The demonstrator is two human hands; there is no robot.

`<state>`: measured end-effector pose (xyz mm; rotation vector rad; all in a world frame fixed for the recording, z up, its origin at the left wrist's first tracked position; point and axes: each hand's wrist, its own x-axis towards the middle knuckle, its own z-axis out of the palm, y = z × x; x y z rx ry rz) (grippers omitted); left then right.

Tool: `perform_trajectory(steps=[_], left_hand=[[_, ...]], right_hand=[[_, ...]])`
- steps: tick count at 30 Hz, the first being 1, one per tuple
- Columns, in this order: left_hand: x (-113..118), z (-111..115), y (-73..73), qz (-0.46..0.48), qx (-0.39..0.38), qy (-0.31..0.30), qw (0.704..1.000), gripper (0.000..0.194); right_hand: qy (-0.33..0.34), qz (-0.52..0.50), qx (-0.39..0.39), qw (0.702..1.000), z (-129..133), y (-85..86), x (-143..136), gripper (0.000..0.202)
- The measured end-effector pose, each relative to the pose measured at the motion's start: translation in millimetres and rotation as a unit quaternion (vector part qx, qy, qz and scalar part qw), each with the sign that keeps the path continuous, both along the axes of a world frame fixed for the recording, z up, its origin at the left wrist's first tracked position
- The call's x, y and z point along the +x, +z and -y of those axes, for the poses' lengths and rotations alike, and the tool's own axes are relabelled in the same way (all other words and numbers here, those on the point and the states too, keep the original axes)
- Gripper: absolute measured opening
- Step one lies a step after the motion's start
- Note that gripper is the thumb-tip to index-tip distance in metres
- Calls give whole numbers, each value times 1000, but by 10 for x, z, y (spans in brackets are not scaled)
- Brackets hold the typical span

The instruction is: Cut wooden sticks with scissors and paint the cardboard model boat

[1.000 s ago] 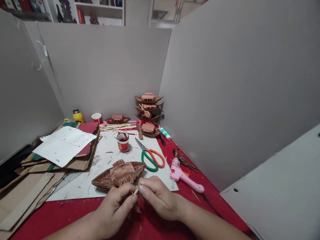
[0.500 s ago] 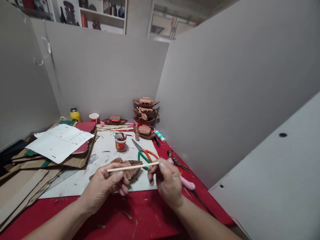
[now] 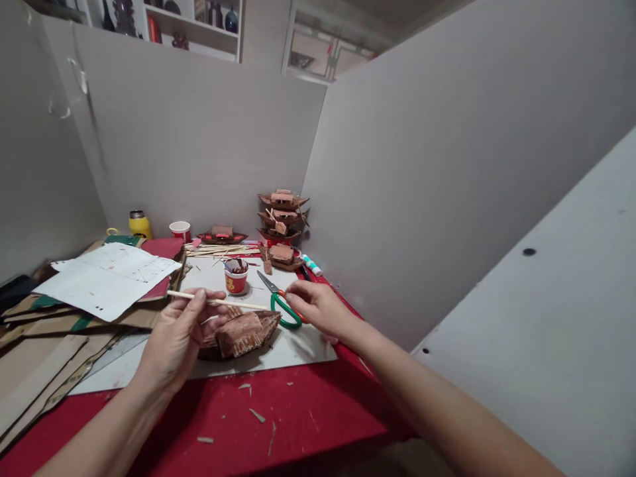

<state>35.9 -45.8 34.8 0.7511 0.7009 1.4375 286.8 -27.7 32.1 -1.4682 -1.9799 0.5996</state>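
My left hand (image 3: 173, 338) pinches a thin pale wooden stick (image 3: 218, 301) between thumb and fingers, its free end pointing right. Below the stick lies a small brown model boat (image 3: 246, 334) with a ribbed cover, partly hidden by the left hand. On the white sheet, my right hand (image 3: 320, 305) has its fingers closed at the orange handle of the scissors (image 3: 287, 322). Their other handle is green, and the blades point away to the upper left. The right hand covers part of the orange handle.
Behind the scissors stands a paper cup (image 3: 236, 281) with brown paint. Stacked model boats (image 3: 282, 215) rise at the back, beside a bundle of thin sticks (image 3: 223, 251). Cardboard and a drawn paper sheet (image 3: 106, 278) lie left. Grey panels (image 3: 209, 132) enclose the table; scraps dot the red cloth (image 3: 293, 411).
My right hand has let go of the stick's right end and moved forward to the scissors. The left hand has shifted left with the stick, uncovering more of the boat.
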Motion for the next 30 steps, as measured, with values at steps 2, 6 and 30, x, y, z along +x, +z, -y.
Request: perform_trajectory(steps=[2, 6, 30], left_hand=[[-31, -34, 27, -13, 9, 11, 1000, 22], [-73, -79, 44, -34, 2, 26, 999, 18], [-143, -4, 23, -96, 100, -27, 990, 30]], right_hand=[[-33, 97, -39, 994, -233, -22, 87, 20], [-52, 238, -124, 962, -503, -197, 111, 29], [-80, -248, -45, 964, 243, -18, 236, 51]])
